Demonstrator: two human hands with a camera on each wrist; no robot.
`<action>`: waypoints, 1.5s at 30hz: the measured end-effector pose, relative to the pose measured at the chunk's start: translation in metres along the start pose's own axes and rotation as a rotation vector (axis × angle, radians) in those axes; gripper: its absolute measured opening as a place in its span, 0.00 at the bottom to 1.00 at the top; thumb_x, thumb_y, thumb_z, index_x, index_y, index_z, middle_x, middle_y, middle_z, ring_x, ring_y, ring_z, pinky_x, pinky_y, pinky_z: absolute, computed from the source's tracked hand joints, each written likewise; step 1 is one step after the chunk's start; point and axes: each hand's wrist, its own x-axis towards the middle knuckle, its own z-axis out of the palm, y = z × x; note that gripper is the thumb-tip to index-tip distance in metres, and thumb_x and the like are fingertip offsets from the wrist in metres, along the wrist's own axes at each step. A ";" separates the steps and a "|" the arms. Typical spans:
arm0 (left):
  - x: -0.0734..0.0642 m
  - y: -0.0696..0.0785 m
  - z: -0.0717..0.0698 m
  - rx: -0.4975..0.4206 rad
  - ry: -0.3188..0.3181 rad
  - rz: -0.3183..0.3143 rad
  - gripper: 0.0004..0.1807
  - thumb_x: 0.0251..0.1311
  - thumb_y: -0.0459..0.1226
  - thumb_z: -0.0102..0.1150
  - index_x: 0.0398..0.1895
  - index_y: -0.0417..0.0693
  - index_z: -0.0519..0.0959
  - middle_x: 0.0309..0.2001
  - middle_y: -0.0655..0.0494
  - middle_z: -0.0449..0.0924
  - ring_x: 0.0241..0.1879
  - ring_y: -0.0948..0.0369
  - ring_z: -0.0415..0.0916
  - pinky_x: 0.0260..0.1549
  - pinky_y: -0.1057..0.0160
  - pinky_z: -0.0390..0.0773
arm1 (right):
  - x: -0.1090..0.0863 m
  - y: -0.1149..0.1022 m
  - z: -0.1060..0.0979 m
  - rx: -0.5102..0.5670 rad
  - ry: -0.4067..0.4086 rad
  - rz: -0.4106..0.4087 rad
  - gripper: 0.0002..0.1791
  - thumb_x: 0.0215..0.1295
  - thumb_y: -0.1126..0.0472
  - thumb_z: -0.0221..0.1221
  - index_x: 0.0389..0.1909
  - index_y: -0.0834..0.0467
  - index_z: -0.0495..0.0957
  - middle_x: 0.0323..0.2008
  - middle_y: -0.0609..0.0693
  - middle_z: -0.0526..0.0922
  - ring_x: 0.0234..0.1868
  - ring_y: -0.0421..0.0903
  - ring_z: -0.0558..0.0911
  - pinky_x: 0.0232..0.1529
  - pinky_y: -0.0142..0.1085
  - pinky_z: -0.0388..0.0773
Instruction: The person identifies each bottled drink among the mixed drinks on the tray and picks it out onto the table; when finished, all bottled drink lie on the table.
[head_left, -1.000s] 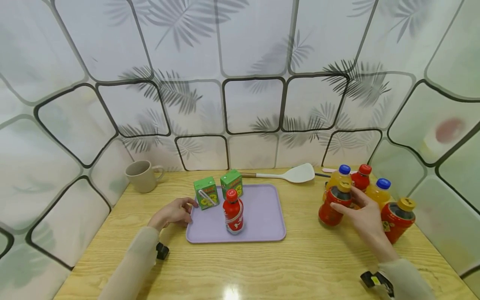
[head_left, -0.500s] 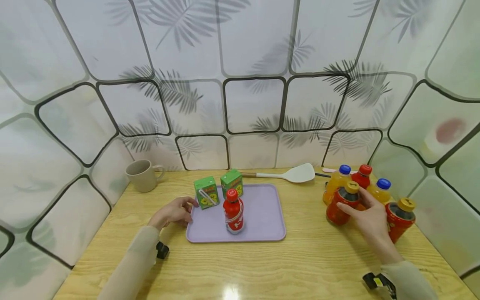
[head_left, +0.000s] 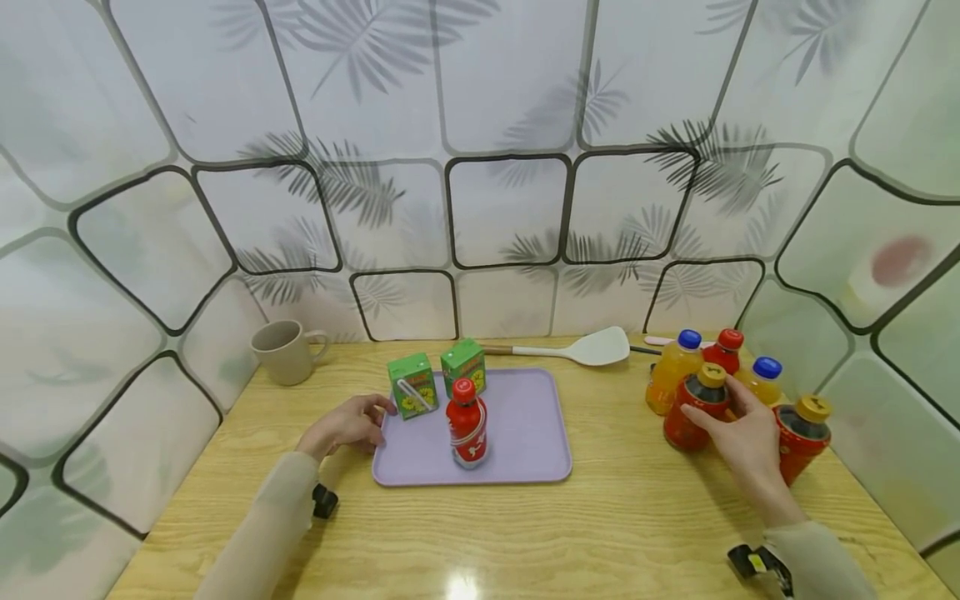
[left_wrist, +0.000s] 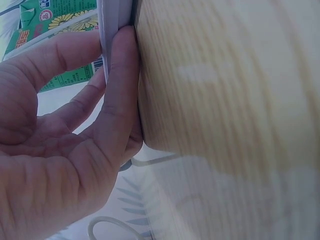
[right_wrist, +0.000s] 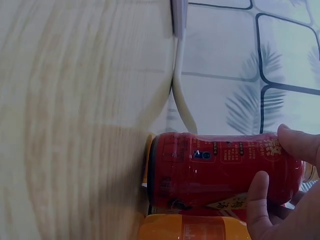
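My right hand (head_left: 738,433) grips a dark drink bottle (head_left: 695,412) with a red label and a yellow cap, held upright. In the right wrist view its red label (right_wrist: 215,167) is near, thumb and fingers around the upper part; whether its base touches the table I cannot tell. Beside it stand two orange juice bottles (head_left: 672,375) with blue caps, a red-capped bottle (head_left: 723,352) and a second yellow-capped bottle (head_left: 801,437). My left hand (head_left: 348,425) pinches the left rim of a lilac tray (head_left: 525,433). On the tray are a red bottle (head_left: 467,425) and two green drink cartons (head_left: 412,387).
A beige mug (head_left: 283,354) stands at the back left. Behind the tray lies a white spatula (head_left: 600,347) with a wooden handle, near the patterned backdrop (head_left: 506,212). A pink handle tip (head_left: 658,340) shows behind the bottles.
My right hand and the yellow-capped bottle in it have shifted a little to the right, toward the other yellow-capped bottle. The left hand and the tray stay as they were.
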 end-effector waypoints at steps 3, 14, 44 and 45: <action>0.000 0.000 0.000 -0.006 0.000 -0.007 0.29 0.46 0.21 0.60 0.56 0.39 0.72 0.38 0.47 0.66 0.29 0.57 0.71 0.26 0.64 0.80 | 0.000 0.001 0.001 -0.015 0.021 -0.006 0.49 0.57 0.46 0.68 0.76 0.53 0.55 0.72 0.58 0.62 0.71 0.59 0.64 0.69 0.56 0.62; -0.001 0.000 0.000 -0.007 -0.005 0.004 0.29 0.46 0.21 0.59 0.56 0.37 0.71 0.39 0.46 0.66 0.30 0.58 0.71 0.26 0.64 0.80 | -0.001 0.003 0.004 -0.078 0.101 -0.009 0.48 0.56 0.45 0.69 0.75 0.51 0.59 0.69 0.61 0.67 0.69 0.62 0.67 0.67 0.58 0.63; -0.002 0.001 0.000 -0.009 -0.003 0.012 0.29 0.45 0.21 0.60 0.56 0.37 0.72 0.39 0.46 0.65 0.30 0.58 0.70 0.26 0.64 0.80 | -0.008 0.004 0.009 -0.136 0.285 -0.238 0.46 0.53 0.63 0.72 0.73 0.48 0.63 0.63 0.60 0.75 0.18 0.18 0.68 0.22 0.15 0.67; -0.002 0.001 0.000 -0.010 -0.004 0.013 0.29 0.45 0.21 0.60 0.56 0.37 0.72 0.39 0.46 0.65 0.30 0.58 0.70 0.26 0.64 0.80 | -0.008 0.004 0.009 -0.135 0.288 -0.241 0.46 0.53 0.63 0.72 0.73 0.49 0.63 0.63 0.60 0.75 0.18 0.18 0.68 0.22 0.15 0.67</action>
